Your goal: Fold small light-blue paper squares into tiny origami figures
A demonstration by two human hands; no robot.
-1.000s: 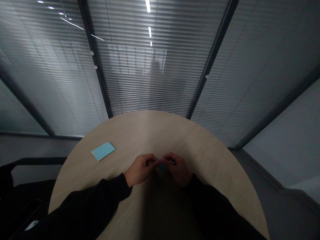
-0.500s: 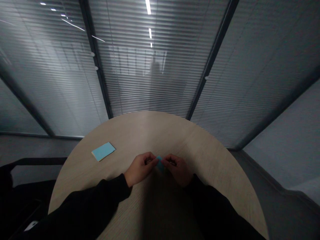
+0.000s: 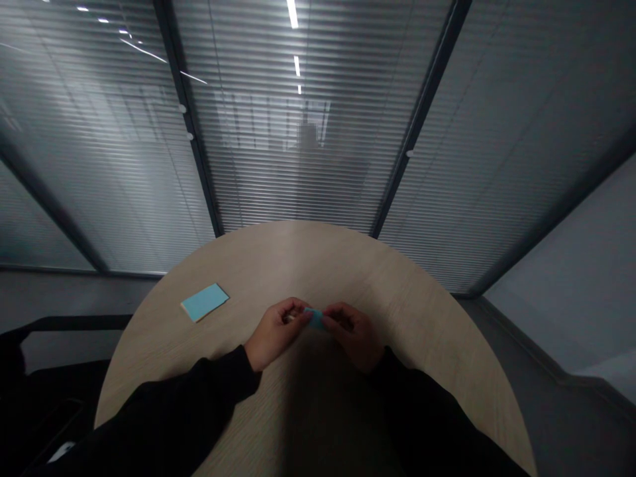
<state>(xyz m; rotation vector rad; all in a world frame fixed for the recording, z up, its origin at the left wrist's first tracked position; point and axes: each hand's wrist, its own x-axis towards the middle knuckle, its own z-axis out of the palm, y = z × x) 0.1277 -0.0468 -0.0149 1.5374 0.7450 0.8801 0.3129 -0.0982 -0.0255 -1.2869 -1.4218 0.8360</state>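
Observation:
Both my hands meet over the middle of a round light-wood table (image 3: 397,291). My left hand (image 3: 273,331) and my right hand (image 3: 355,334) each pinch an end of a small folded piece of blue paper (image 3: 315,318), held just above the tabletop. Fingers of both hands are curled closed around it, hiding most of the paper. Black sleeves cover both arms. A stack of blue paper sheets (image 3: 205,301) lies flat on the table to the left, well apart from my hands.
Glass walls with closed horizontal blinds and dark frames (image 3: 422,112) stand right behind the table's far edge. A dark chair or furniture piece (image 3: 44,384) sits at the lower left beside the table. Grey floor shows at the right.
The blue paper has been turned a little and shows more between my fingertips. Both hands stay in the same place with small finger shifts.

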